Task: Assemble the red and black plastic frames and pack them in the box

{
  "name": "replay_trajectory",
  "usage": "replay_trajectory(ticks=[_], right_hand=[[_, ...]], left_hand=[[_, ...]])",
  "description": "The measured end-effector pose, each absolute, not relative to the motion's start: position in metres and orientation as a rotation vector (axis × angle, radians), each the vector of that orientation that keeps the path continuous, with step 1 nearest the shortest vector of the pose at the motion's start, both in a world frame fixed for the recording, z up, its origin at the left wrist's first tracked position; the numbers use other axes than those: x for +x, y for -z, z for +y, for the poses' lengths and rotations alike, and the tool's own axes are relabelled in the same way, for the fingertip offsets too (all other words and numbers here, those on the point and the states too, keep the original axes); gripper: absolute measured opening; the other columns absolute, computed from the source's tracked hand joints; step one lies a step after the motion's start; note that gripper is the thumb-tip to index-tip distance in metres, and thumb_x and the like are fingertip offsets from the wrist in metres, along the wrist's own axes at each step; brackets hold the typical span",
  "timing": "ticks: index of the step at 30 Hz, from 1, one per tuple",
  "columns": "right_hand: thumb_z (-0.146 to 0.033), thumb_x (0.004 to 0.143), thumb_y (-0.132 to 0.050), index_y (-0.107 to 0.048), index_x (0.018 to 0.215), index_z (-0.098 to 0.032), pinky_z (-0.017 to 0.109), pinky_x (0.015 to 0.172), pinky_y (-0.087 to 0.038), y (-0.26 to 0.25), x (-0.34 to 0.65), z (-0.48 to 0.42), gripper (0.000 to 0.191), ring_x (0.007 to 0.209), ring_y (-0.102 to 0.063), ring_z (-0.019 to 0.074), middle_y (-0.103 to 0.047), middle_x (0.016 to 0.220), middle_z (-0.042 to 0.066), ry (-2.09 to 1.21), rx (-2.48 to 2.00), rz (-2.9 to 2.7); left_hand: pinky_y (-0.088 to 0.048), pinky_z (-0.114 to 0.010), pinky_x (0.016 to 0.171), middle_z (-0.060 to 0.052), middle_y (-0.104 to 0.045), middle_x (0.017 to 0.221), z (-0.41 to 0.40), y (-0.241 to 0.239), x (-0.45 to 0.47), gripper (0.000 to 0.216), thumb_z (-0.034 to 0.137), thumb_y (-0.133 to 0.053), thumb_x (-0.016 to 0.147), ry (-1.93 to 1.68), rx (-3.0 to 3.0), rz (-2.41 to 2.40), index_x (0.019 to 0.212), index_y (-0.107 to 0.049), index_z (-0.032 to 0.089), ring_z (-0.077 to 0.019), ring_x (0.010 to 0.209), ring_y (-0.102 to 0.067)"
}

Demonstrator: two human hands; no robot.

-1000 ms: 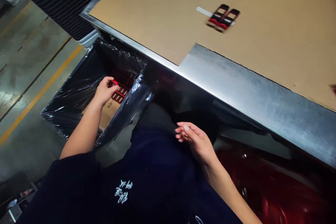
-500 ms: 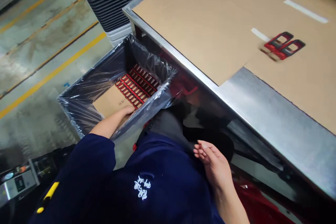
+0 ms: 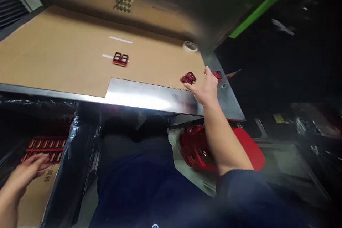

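Note:
My right hand (image 3: pixel 207 87) reaches up onto the right end of the table, fingers spread, beside a small red-and-black part (image 3: pixel 188 78); another red part (image 3: pixel 217 74) lies just past the fingers. A pair of the same parts (image 3: pixel 120 58) lies mid-table on the cardboard sheet (image 3: pixel 61 60). My left hand (image 3: pixel 25 172) hovers low at the left, fingers spread and blurred, over a plastic-lined box (image 3: pixel 74 139) that holds rows of red-and-black parts (image 3: pixel 45 148) on cardboard.
The table has a bare steel front edge (image 3: pixel 149 98). A roll of tape (image 3: pixel 190 46) lies at the back. Under the table on the right sits a red bin (image 3: pixel 248 149) with red parts. Dark machinery fills the right side.
The view has swung right. My right hand rose from my lap onto the table beside the red part. My left hand lifted out of the box, away from the rows.

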State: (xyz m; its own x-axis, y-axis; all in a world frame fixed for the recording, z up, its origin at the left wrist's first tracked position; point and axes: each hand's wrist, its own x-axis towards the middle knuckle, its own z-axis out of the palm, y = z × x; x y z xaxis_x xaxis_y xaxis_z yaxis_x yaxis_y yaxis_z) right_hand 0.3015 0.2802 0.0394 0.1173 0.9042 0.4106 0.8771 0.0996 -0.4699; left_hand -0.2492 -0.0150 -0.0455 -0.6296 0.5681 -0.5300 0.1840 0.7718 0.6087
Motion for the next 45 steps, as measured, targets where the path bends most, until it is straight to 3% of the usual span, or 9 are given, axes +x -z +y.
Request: replay_trajectory(ticks=[2,5,14,17,21,28,33,39,45], right_hand=[[-0.046,0.059,-0.092,-0.049,0.146,-0.010,0.056,0.123,-0.030,-0.037,0.320,0.315,0.103,0.149,-0.036,0.0415,-0.046,0.156,0.025,-0.162,-1.898,-1.776],[-0.046,0.073,-0.083,-0.054,0.143,-0.009,0.053,0.116,-0.040,-0.027,0.317,0.336,0.084,0.137,-0.053,0.0385,-0.058,0.145,0.025,-0.349,-1.940,-1.775],[-0.036,0.085,-0.073,-0.048,0.149,-0.020,0.057,0.116,-0.046,-0.018,0.170,0.152,0.071,0.129,-0.060,0.0361,-0.067,0.133,0.015,-0.223,-1.028,-2.101],[-0.028,0.083,-0.072,-0.042,0.154,-0.016,0.060,0.116,-0.045,-0.011,0.152,0.096,0.079,0.137,-0.052,0.0396,-0.064,0.137,0.019,-0.308,-0.953,-2.092],[-0.033,0.077,-0.079,-0.032,0.160,-0.019,0.063,0.118,-0.042,-0.001,0.169,0.074,0.097,0.147,-0.043,0.0409,-0.055,0.149,0.019,-0.729,-0.833,-2.060],[-0.043,0.079,-0.084,-0.055,0.144,-0.026,0.047,0.113,-0.051,0.010,0.177,0.070,0.073,0.127,-0.067,0.0277,-0.067,0.140,0.011,-1.669,-0.754,-1.575],[-0.030,0.075,-0.084,-0.058,0.139,-0.023,0.042,0.105,-0.057,0.004,0.174,0.068,0.070,0.118,-0.072,0.0265,-0.070,0.135,0.011,-1.463,-0.781,-1.688],[-0.025,0.074,-0.079,-0.066,0.125,-0.020,0.043,0.094,-0.062,-0.012,0.192,0.077,0.053,0.108,-0.075,0.0291,-0.076,0.122,0.012,-1.099,-0.815,-2.144],[-0.039,0.070,-0.088,-0.053,0.143,-0.023,0.046,0.100,-0.058,-0.006,0.193,0.071,0.083,0.115,-0.072,0.0295,-0.070,0.132,0.014,-1.192,-0.854,-2.075]], left_hand=[[-0.057,-0.028,0.066,0.017,-0.071,0.061,-0.016,0.030,-0.258,0.071,0.088,-0.074,0.053,-0.926,0.484,2.128,0.091,-0.063,0.029,-0.0131,0.067,-0.068],[-0.059,-0.031,0.069,0.021,-0.075,0.081,-0.009,-0.007,-0.222,0.053,0.075,-0.072,0.075,-1.110,0.670,2.030,0.117,-0.064,0.043,-0.0141,0.077,-0.068],[-0.059,-0.035,0.092,-0.011,-0.068,0.132,0.071,-0.014,0.034,0.071,0.052,-0.089,0.068,-1.474,0.410,1.004,0.128,-0.063,0.023,-0.0265,0.116,-0.069],[-0.057,-0.028,0.091,-0.008,-0.075,0.113,0.071,-0.005,0.046,0.051,0.041,-0.085,0.076,-1.514,0.251,0.987,0.118,-0.068,0.017,-0.0195,0.103,-0.072],[-0.053,-0.022,0.055,-0.001,-0.072,0.079,0.052,-0.002,0.021,0.042,0.033,-0.082,0.074,-1.320,0.145,0.941,0.110,-0.067,0.016,-0.0116,0.058,-0.066],[-0.030,-0.018,0.033,0.007,-0.049,0.056,0.029,0.012,0.018,0.035,0.041,-0.076,0.070,-1.117,0.098,0.701,0.091,-0.060,0.019,-0.0060,0.036,-0.040],[-0.043,-0.024,0.047,0.005,-0.051,0.054,0.021,0.024,0.018,0.055,0.062,-0.084,0.059,-1.092,0.179,0.848,0.083,-0.060,0.019,-0.0109,0.047,-0.050],[-0.051,-0.022,0.059,-0.002,-0.071,0.083,0.021,0.029,0.006,0.053,0.037,-0.093,0.062,-0.905,0.306,0.974,0.101,-0.064,0.016,-0.0123,0.065,-0.065],[-0.050,-0.020,0.053,-0.001,-0.071,0.075,0.019,0.022,0.010,0.050,0.039,-0.092,0.062,-0.924,0.208,0.943,0.095,-0.063,0.016,-0.0114,0.057,-0.064]])
